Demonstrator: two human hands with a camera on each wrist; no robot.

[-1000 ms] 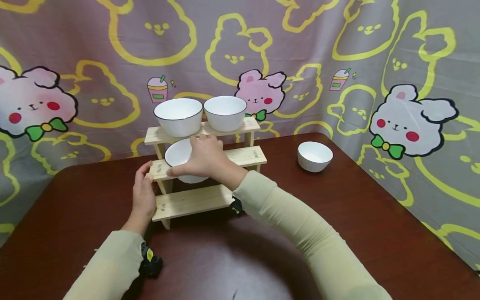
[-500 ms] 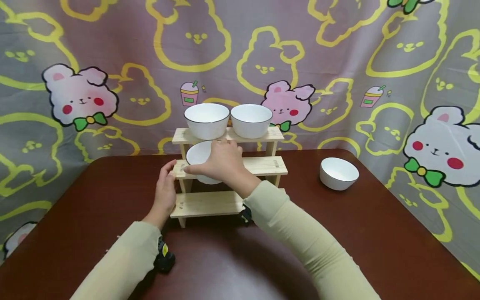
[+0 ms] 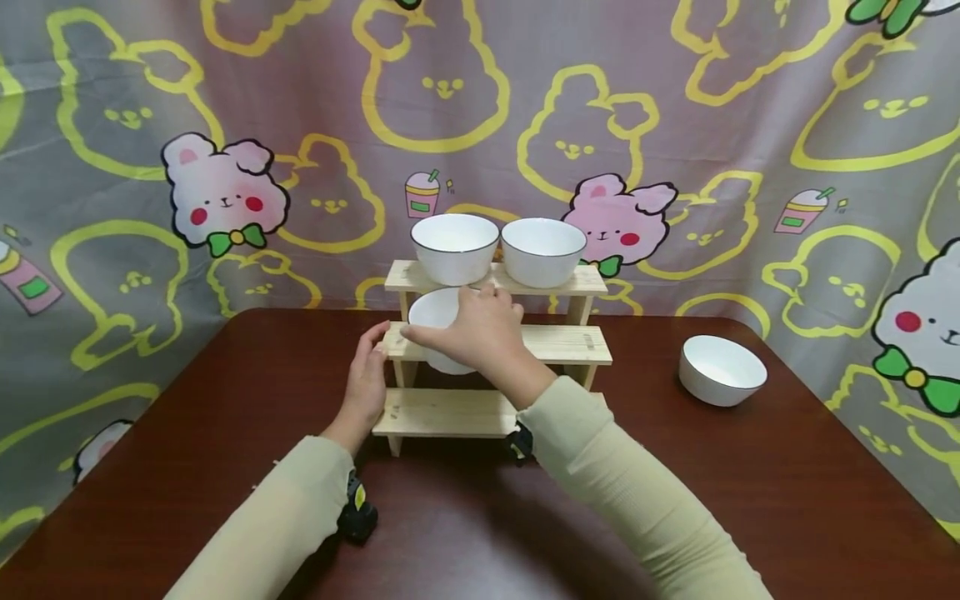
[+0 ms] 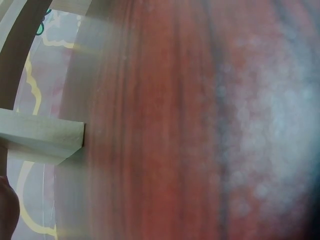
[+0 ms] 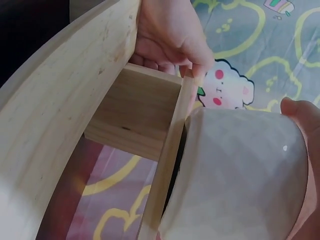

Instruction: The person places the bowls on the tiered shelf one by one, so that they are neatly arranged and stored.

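My right hand [image 3: 491, 329] holds a white dark-rimmed bowl [image 3: 431, 310] at the left part of the middle step of a three-tier wooden rack [image 3: 566, 340]. Its thumb lies toward the near side of the rim, the other fingers across the far side. In the right wrist view, the bowl [image 5: 240, 170] has its base at the board's edge. My left hand [image 3: 366, 385] grips the left end of that middle step, with the thumb at the board's edge in the right wrist view. Two similar bowls, a left one [image 3: 455, 254] and a right one [image 3: 543, 258], stand side by side on the top step.
Another white bowl [image 3: 722, 375] stands on the dark red-brown table [image 3: 652, 467], right of the rack. The lowest step [image 3: 450, 414] shows bare wood. A patterned curtain [image 3: 465, 108] hangs behind the table.
The head view has turned left, so rack, bowls and hands appear farther right. Both hands keep their holds, and the bowl stays at the middle step.
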